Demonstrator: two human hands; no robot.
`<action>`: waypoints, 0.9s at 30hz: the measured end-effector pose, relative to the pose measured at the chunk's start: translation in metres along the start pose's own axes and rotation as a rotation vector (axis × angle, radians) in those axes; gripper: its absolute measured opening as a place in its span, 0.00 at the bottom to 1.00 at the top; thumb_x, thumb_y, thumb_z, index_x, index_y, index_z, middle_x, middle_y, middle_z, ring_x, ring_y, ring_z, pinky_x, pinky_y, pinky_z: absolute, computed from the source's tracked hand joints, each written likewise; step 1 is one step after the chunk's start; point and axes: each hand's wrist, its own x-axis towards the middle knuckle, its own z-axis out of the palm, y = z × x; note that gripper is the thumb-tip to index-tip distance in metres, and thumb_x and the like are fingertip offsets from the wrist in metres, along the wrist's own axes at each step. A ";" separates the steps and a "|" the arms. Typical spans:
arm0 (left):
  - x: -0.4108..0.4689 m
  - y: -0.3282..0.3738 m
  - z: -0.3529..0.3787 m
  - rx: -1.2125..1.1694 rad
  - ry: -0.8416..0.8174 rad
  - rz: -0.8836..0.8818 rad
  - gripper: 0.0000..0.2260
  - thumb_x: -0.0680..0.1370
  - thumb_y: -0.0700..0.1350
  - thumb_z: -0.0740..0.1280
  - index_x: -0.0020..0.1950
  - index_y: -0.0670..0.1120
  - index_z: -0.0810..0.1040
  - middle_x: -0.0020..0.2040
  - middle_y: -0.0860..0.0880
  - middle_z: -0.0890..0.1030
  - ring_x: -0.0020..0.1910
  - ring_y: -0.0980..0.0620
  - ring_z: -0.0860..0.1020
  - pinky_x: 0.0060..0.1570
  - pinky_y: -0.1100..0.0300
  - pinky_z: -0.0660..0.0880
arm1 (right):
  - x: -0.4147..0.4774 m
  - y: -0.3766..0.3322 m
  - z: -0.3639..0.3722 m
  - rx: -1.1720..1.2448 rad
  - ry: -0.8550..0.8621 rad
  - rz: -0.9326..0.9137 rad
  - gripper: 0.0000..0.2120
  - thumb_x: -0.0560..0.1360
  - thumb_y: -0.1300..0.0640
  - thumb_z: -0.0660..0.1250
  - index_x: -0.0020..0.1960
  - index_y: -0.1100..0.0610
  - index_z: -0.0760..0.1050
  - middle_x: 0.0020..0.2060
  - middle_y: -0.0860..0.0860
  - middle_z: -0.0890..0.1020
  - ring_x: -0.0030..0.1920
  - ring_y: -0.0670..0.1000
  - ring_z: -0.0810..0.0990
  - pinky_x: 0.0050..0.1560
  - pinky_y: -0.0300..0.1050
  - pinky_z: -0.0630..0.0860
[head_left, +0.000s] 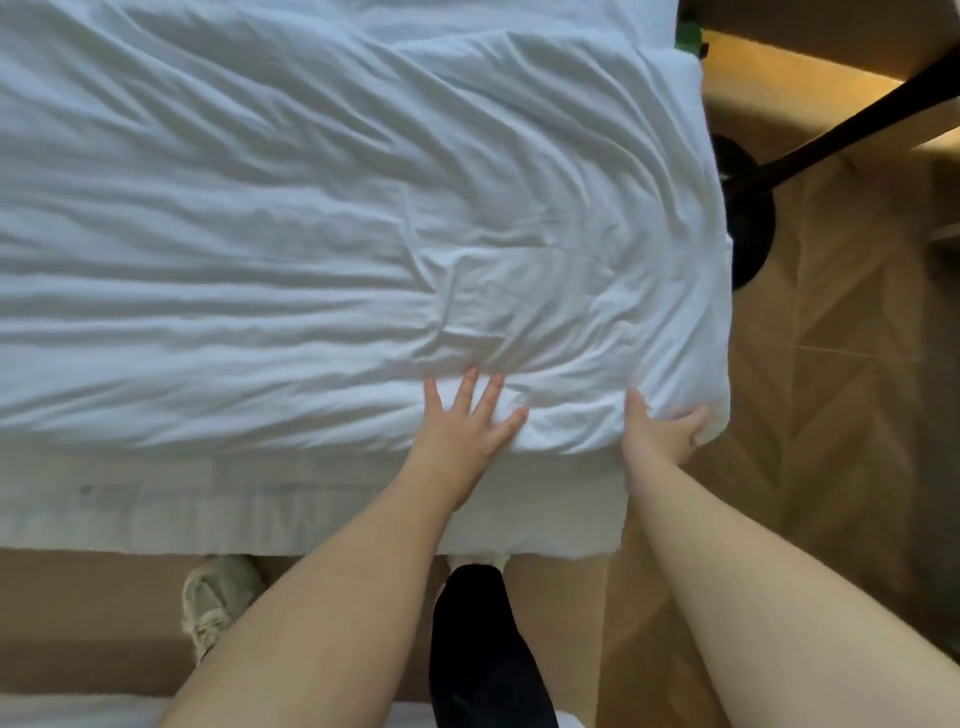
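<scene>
A wrinkled white duvet (322, 218) covers the bed and reaches its near edge. My left hand (465, 421) lies flat on the duvet near that edge, fingers spread and straight. My right hand (662, 428) is at the duvet's near right corner (717, 415), thumb on top and fingers curled round the corner's edge, gripping it. Below the duvet the white mattress side (260, 509) shows.
A black round lamp base (748, 208) with a slanted black pole (852, 119) stands on the wood floor right of the bed. A beige shoe (218, 597) and my dark trouser leg (483, 639) are on the floor in front. Another white bed edge (78, 712) lies at the bottom left.
</scene>
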 end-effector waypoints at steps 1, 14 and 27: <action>-0.004 -0.003 0.000 0.001 -0.017 -0.010 0.44 0.76 0.43 0.66 0.78 0.54 0.35 0.78 0.41 0.35 0.76 0.35 0.38 0.67 0.26 0.48 | -0.006 0.010 0.007 0.172 -0.001 0.176 0.50 0.72 0.42 0.72 0.80 0.54 0.44 0.74 0.57 0.63 0.71 0.62 0.67 0.68 0.60 0.69; -0.036 -0.075 0.024 0.005 -0.124 -0.004 0.42 0.77 0.46 0.65 0.77 0.59 0.36 0.78 0.44 0.35 0.77 0.40 0.39 0.66 0.26 0.51 | 0.036 0.028 0.033 0.778 -0.009 0.443 0.71 0.34 0.21 0.72 0.74 0.42 0.60 0.64 0.52 0.74 0.60 0.62 0.77 0.61 0.64 0.72; -0.035 -0.066 -0.014 -0.318 -0.371 -0.132 0.36 0.76 0.52 0.63 0.78 0.62 0.45 0.80 0.49 0.41 0.78 0.44 0.45 0.68 0.31 0.57 | -0.015 -0.040 -0.028 0.765 0.025 0.242 0.33 0.64 0.56 0.78 0.64 0.54 0.67 0.54 0.51 0.79 0.51 0.54 0.81 0.52 0.50 0.80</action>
